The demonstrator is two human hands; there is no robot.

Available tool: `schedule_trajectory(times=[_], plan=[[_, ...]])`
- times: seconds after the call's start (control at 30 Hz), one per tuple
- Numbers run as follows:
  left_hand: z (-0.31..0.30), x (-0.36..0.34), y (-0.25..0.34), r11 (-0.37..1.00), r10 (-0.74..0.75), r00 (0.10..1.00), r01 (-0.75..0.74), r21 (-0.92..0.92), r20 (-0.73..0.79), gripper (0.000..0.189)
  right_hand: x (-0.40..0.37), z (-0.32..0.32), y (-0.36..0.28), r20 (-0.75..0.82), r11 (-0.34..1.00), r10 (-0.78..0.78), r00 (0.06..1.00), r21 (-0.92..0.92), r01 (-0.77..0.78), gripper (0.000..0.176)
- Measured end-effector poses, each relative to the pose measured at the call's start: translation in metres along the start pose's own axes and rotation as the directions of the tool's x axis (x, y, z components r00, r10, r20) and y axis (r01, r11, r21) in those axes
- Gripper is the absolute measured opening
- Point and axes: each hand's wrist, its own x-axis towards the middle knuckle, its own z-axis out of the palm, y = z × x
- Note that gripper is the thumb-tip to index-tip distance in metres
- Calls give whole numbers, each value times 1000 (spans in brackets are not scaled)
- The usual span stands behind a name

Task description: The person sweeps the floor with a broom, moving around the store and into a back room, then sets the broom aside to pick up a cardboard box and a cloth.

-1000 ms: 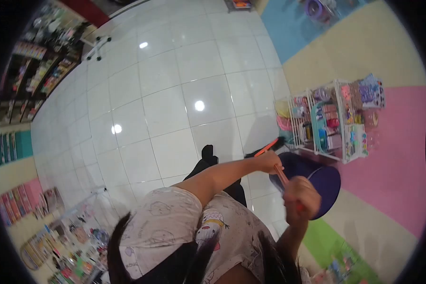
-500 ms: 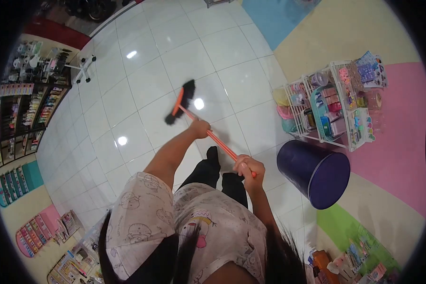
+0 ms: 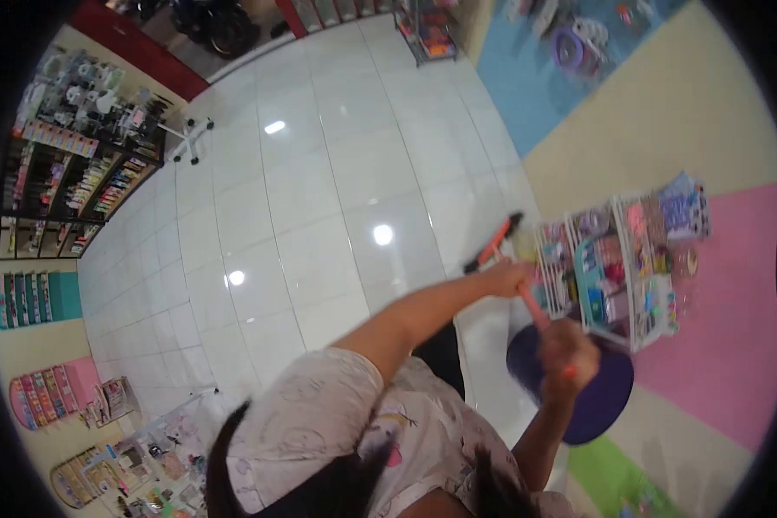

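Broom (image 3: 495, 245): head low by the white rack (image 3: 632, 298), black bristles toward the floor (image 3: 388, 289); contact with either unclear. Handle slants from the head back toward me, across the rack side.

Left hand (image 3: 508, 278) closed round the handle, lower down, near the head. Right hand (image 3: 568, 352) closed round the upper end, blurred, so exact finger placement can't be told. It overlaps the purple bin (image 3: 609, 393) in view; can't tell if they touch.

Handling, my read: light, stiff thin stick, soft bristles that should flex. Smooth handle might twist in a loose grip. Not fragile. Best hold: two hands spaced apart on the stick, clear of the bristles.
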Motion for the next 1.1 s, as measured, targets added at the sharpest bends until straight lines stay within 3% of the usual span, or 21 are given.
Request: schedule_trajectory(times=[0.07,0.1,0.17,0.3,0.5,0.53,0.6,0.63,0.7,0.73,0.77,0.83,0.87,0.93,1.0,1.03,1.07,1.1], plan=[[8,11,-31,999,-30,999,32,-26,44,13,13,20,34,12,987,-161,987,11,161,32],[-2,13,-43,1000,-21,998,22,-15,60,14,30,26,43,64,970,-147,987,207,130,30],[-41,18,-48,960,-280,935,267,87,217,16,49,23,72,52,936,4,999,352,-22,31],[-71,-23,-108,877,-461,886,462,129,-40,23,80,43,133,102,705,241,965,665,-246,35],[-122,-68,-177,504,-790,606,728,465,-93,25,97,103,202,227,644,202,953,702,-304,35],[-126,-59,-179,524,-757,622,762,382,-202,24,104,99,207,240,691,228,944,642,-330,35],[-130,-38,-181,572,-677,607,790,222,-415,24,124,82,226,155,674,213,965,692,-260,35],[-143,-11,-158,676,-608,582,736,32,-540,24,137,73,235,104,664,206,973,715,-217,35],[-154,49,-128,809,-498,593,581,-93,-633,26,175,29,217,36,822,356,934,464,-331,35],[-159,79,-110,801,-530,603,587,-118,-596,29,197,9,210,-26,819,228,973,546,-178,36],[-159,105,-105,845,-462,694,533,-37,-553,35,219,-9,199,-97,791,103,990,611,-22,36],[-164,159,-83,903,-414,829,427,-51,-377,43,263,-39,160,-71,771,-27,997,633,66,38],[-165,181,-80,930,-363,894,364,-46,-264,45,277,-39,149,-78,844,-33,996,532,70,37],[-156,220,-91,961,-275,939,261,-96,-205,43,300,-28,135,-86,949,-51,995,306,76,36],[-138,245,-133,984,-164,975,153,-87,-148,38,306,-1,159,21,997,-54,998,53,53,35],[-143,251,-150,992,-107,987,97,-82,-118,36,311,14,172,40,999,-27,999,36,25,34],[-148,255,-168,991,-135,990,135,14,35,27,315,29,185,59,1000,0,998,17,-1,34],[-155,254,-183,982,-185,983,185,31,3,24,322,42,195,54,992,48,997,110,-54,34]])
